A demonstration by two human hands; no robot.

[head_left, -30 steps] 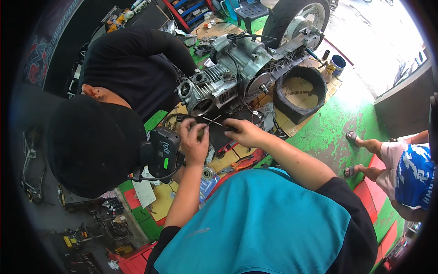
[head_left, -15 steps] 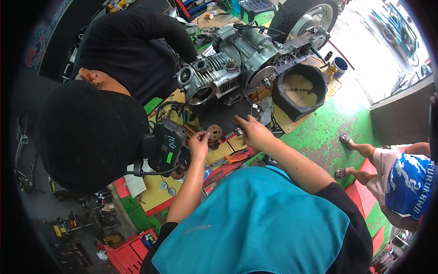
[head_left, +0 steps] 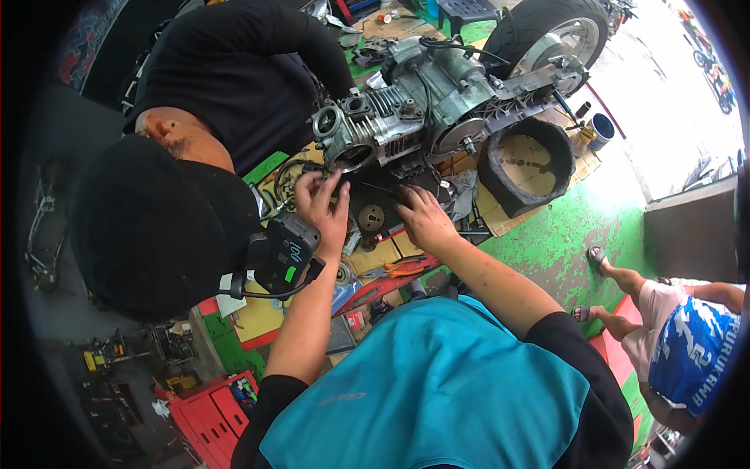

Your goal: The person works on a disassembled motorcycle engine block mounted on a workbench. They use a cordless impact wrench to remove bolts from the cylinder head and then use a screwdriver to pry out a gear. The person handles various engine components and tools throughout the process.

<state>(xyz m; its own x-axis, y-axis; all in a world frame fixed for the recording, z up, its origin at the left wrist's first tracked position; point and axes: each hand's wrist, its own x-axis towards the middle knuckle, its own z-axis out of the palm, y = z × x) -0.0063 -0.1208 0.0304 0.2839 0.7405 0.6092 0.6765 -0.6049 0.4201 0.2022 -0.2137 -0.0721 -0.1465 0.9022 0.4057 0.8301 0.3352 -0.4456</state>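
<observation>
Engine [head_left: 449, 109]: cast grey metal, finned barrel, smooth casings; lies along the tabletop [head_left: 259, 319], round bore [head_left: 359, 162] turned to the near side, probably for access from here.
Left hand [head_left: 322, 207]: just in front of the bore; grip has fingers curved and parted, fingertips blurred; cannot tell whether anything sits between them.
Right hand [head_left: 426, 217]: palm down, right of the left hand; grip appears to pinch one end of a thin rod [head_left: 375, 187]; fingers hide the exact contact.
Rod: dark, slim, straight; reaches leftward from the right hand, over a black sheet [head_left: 359, 198]; held by its end, presumably to leave most of its length free.
Sprocket [head_left: 371, 217]: flat brownish disc, toothed rim, dark cut-outs at centre; rests on the sheet between the hands, nearer the person; laid flat, likely so it cannot roll.
Sheet: matt, dark; likely there to shield parts from the tabletop.
Pliers [head_left: 405, 267]: orange handles, near edge, likely parked within reach.
Tub [head_left: 504, 184]: rough dark wall, many-sided, right of the engine.
Wheel [head_left: 531, 30]: black rubber tyre, pale spoked rim, at the engine's far end.
Co-worker [head_left: 226, 86]: dark sleeves, black cap, at left; one arm reaches behind the engine, hand hidden.
</observation>
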